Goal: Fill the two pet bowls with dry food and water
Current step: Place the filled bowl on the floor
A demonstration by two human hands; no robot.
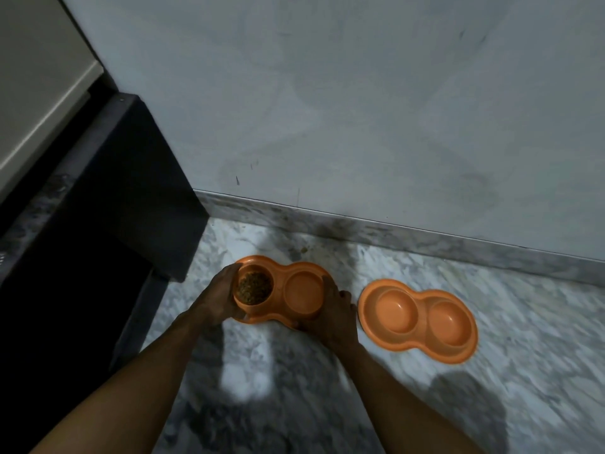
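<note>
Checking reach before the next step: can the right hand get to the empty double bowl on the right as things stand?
Probably yes. The right hand grips the end of the bowl with food, so it must let go first. The empty double bowl lies beside it on the floor, with nothing between them.

A grey and white marbled floor (425,404) filled the lower part of the view, dimly lit and crossed by dark shadows. A matching marbled skirting strip (393,234) ran along the base of a pale grey wall (327,93), which bore faint scuffs and smudges. At the left stood a dark, box-like cabinet (124,191), with a lighter beige panel (39,93) above it.
</note>
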